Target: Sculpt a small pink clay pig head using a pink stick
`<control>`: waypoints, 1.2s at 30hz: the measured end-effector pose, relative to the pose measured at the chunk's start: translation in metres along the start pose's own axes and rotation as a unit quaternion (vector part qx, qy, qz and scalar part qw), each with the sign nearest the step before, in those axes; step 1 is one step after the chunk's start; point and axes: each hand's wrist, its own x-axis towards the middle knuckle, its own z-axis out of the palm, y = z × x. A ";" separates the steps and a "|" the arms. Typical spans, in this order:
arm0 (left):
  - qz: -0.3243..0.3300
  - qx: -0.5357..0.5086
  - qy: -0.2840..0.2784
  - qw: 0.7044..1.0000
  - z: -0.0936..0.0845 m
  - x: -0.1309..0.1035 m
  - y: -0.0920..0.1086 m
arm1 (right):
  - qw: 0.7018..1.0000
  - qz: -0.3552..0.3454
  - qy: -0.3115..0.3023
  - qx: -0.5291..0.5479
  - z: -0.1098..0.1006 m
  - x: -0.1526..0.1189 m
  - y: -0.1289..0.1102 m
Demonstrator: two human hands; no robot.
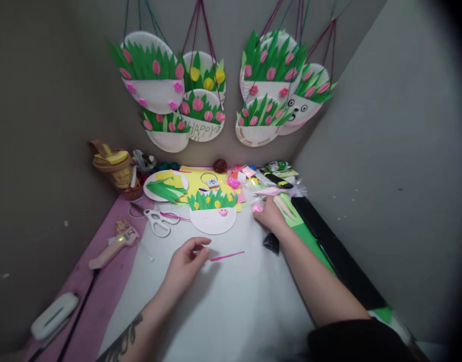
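Observation:
My left hand [188,257] hovers over the white work surface with its thumb and fingers apart and nothing between them. Just right of its fingertips lies a thin magenta strip [228,256]. My right hand [269,216] reaches farther forward, its fingers closed on a soft pink lump [257,206] that looks like modelling clay, partly in clear wrapping. Between and beyond my hands lies a white paper-plate pocket [212,221] with green paper grass, small yellow flowers and a round pink piece like a pig's snout. A dark pouch-like object [271,243] sits under my right wrist.
White scissors [158,221] and a pink glue gun [116,246] lie left. A plate with green paper pieces [165,188], a brown cup [116,171] and clay packets [238,177] stand behind. Black flat items [329,251] line the right edge. Finished plate pockets [155,93] hang above.

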 end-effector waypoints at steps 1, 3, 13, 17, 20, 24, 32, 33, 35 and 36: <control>0.007 0.005 0.005 1.000 0.001 -0.001 0.000 | 1.000 -0.006 0.008 0.016 -0.003 -0.005 -0.004; 0.022 0.012 0.008 1.000 0.004 -0.002 0.000 | 0.998 -0.031 0.021 0.053 -0.011 -0.023 -0.013; 0.100 -0.039 -0.003 0.994 0.024 -0.007 -0.007 | 0.896 -0.250 -0.180 0.319 0.010 -0.164 -0.065; 0.114 0.003 -0.017 0.993 0.020 -0.009 -0.005 | 0.888 -0.253 -0.110 0.368 0.012 -0.159 -0.057; 0.124 0.009 -0.055 0.991 0.021 -0.010 -0.005 | 0.887 -0.203 -0.130 0.394 0.008 -0.153 -0.052; 0.106 0.015 -0.074 0.991 0.022 -0.009 -0.007 | 0.849 -0.129 -0.246 0.449 0.011 -0.151 -0.051; 0.108 0.085 -0.111 0.984 0.015 -0.008 -0.008 | 0.764 -0.003 -0.358 0.537 0.022 -0.147 -0.054; 0.107 0.086 -0.115 0.984 0.014 -0.009 -0.007 | 0.760 0.005 -0.363 0.539 0.022 -0.146 -0.054; 0.104 0.088 -0.119 0.983 0.014 -0.009 -0.006 | 0.755 0.011 -0.370 0.541 0.021 -0.146 -0.053; 0.103 0.090 -0.119 0.983 0.014 -0.009 -0.006 | 0.755 0.010 -0.371 0.540 0.021 -0.146 -0.052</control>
